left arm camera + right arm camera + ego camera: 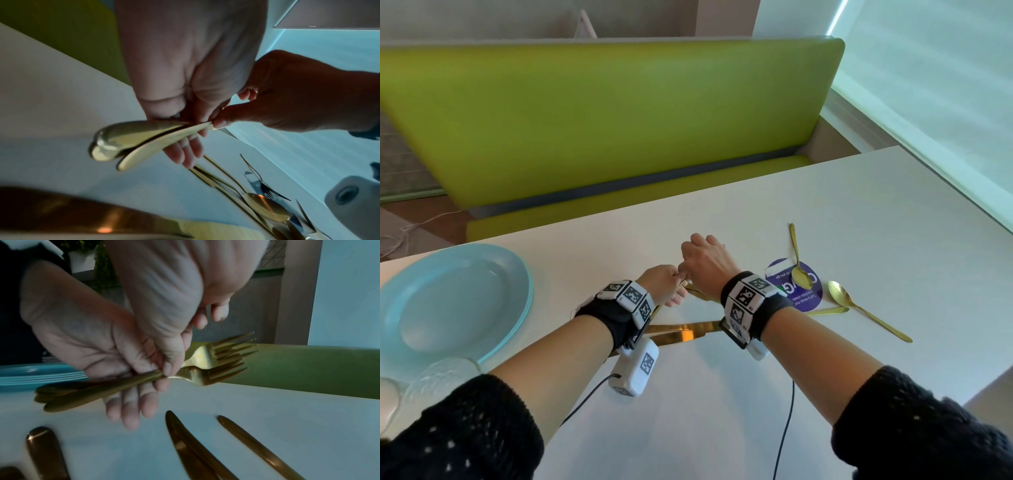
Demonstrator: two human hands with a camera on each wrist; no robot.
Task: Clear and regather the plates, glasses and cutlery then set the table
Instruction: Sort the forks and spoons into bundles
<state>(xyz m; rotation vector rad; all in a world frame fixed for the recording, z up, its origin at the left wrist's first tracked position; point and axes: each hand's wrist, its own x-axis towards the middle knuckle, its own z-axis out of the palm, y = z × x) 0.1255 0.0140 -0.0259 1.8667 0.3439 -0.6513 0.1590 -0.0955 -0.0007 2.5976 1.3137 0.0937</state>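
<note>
Behind, a lime-green padded bench [602, 113] faces the white table [859, 212], where stacked pale-blue round plates [452, 301] sit left. Its round purple sticker [796, 287] reads "keep our… clean" (partly legible) under one gold spoon [798, 263]. Above centre, the left hand [82, 331] grips a bundle of gold forks [205, 361], handles across its palm; the right hand [170, 293] pinches their necks.

Two hands meet over a white table [267, 410]. The left hand [86, 337] holds a bundle of gold forks [144, 378], tines pointing right; the right hand [164, 296] pinches their necks. Gold knives [185, 443] lie nearer.
</note>
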